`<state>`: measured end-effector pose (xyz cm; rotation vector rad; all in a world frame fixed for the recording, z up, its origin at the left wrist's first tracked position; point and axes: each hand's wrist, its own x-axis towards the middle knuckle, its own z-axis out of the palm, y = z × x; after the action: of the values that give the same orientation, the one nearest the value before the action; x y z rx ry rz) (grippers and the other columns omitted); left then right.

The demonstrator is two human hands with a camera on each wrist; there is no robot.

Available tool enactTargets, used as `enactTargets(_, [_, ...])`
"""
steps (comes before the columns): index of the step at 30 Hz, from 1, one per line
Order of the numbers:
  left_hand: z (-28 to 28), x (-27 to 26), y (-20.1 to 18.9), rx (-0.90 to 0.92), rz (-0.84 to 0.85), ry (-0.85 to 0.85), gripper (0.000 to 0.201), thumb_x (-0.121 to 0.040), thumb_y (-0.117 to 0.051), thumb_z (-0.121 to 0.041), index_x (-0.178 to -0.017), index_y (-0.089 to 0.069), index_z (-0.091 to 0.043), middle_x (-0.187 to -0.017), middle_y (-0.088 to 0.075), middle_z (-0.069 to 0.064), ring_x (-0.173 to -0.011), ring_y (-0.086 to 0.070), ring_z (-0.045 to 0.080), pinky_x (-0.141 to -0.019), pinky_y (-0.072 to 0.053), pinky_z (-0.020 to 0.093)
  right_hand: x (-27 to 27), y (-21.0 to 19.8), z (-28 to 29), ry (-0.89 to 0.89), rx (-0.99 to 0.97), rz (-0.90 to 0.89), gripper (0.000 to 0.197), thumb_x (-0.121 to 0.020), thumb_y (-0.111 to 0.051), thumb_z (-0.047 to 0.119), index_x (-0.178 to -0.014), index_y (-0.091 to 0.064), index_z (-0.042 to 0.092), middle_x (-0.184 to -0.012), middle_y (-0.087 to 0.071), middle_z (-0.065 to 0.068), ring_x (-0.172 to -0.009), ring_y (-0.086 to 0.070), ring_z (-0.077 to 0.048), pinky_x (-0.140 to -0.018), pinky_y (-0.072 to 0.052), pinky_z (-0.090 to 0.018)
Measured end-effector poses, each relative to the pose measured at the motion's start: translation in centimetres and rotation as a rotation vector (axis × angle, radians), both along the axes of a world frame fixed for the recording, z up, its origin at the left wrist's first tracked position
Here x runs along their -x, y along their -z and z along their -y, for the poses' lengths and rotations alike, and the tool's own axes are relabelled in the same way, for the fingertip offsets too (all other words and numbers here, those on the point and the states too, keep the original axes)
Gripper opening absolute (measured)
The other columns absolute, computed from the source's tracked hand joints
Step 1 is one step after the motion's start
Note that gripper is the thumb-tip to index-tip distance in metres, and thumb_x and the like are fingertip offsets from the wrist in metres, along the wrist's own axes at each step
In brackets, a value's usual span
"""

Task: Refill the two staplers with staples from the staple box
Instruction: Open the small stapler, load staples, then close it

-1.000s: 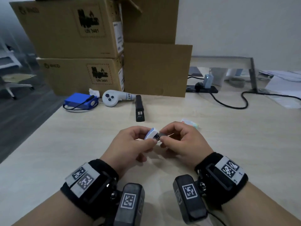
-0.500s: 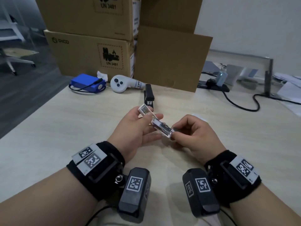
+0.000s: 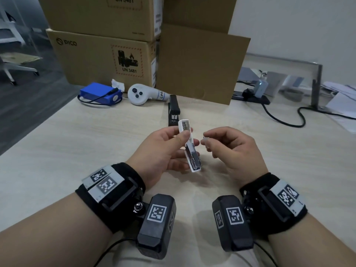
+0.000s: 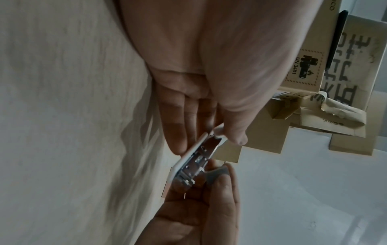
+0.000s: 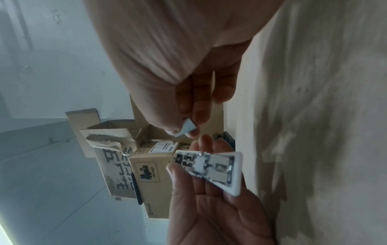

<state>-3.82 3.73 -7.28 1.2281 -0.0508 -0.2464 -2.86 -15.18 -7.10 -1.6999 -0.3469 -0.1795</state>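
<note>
Since half a second ago, the white stapler (image 3: 189, 146) has been turned from a slanted lie to nearly upright in the left hand (image 3: 163, 151), and the right hand (image 3: 231, 151) has been drawn away from it, so that a gap is now seen between the two.

The white stapler is held opened out above the bench (image 3: 57, 151), its metal channel (image 5: 207, 164) exposed toward the right hand; whether any staples lie in the channel cannot be told. It is pinched by the left hand's grip, thumb on the near face and fingers behind, with the lower fingers only loosely extended.

At 3 o'clock from the white stapler, a small grey strip of staples (image 5: 188, 128) is pinched between the right thumb and forefinger, the remaining fingers being curled in; the strip is close to the stapler but apart from it.

At 12 o'clock, just beyond the white stapler, a black stapler (image 3: 174, 109) is seen lying shut on the bench. The staple box is not made out in any view.

Farther out at 11 o'clock, a white controller (image 3: 146, 93) and a blue battery pack (image 3: 100, 94) are placed before stacked cardboard boxes (image 3: 100, 58), which are closed. At 2 o'clock a black cable (image 3: 283, 120) is run across the bench.
</note>
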Motion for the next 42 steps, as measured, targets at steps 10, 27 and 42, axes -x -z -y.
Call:
enactTargets(10, [0.1, 0.1, 0.0, -0.063, 0.051, 0.058, 0.022, -0.102, -0.055, -0.023, -0.114, -0.07, -0.011, -0.088, -0.077, 0.004, -0.085, -0.07, 0.036, -0.058, -0.058, 0.035, 0.4, -0.2, -0.6, -0.097, -0.1, 0.057, 0.019, -0.086, -0.063, -0.015, -0.086, -0.067, 0.004, -0.088, -0.077, -0.001, -0.079, -0.075, -0.015, -0.071, -0.055, -0.021])
enactTargets(27, [0.2, 0.1, 0.3, -0.139, 0.096, 0.134, 0.028, -0.103, -0.053, -0.024, -0.108, -0.072, -0.004, -0.088, -0.071, 0.018, -0.07, -0.074, 0.024, -0.061, -0.056, 0.037, 0.9, 0.0, -1.1, -0.127, 0.035, 0.072, 0.018, -0.085, -0.066, -0.012, -0.081, -0.07, 0.005, -0.074, -0.069, 0.002, -0.066, -0.064, -0.007, -0.066, -0.051, -0.017])
enactTargets(42, [0.2, 0.3, 0.2, -0.138, 0.104, 0.146, 0.026, -0.103, -0.052, -0.023, -0.1, -0.075, -0.011, -0.08, -0.072, 0.012, -0.069, -0.07, 0.024, -0.059, -0.056, 0.035, 1.0, -0.2, -1.1, -0.134, 0.081, 0.084, 0.018, -0.086, -0.065, -0.009, -0.08, -0.069, 0.008, -0.071, -0.067, 0.004, -0.065, -0.063, -0.006, -0.066, -0.052, -0.017])
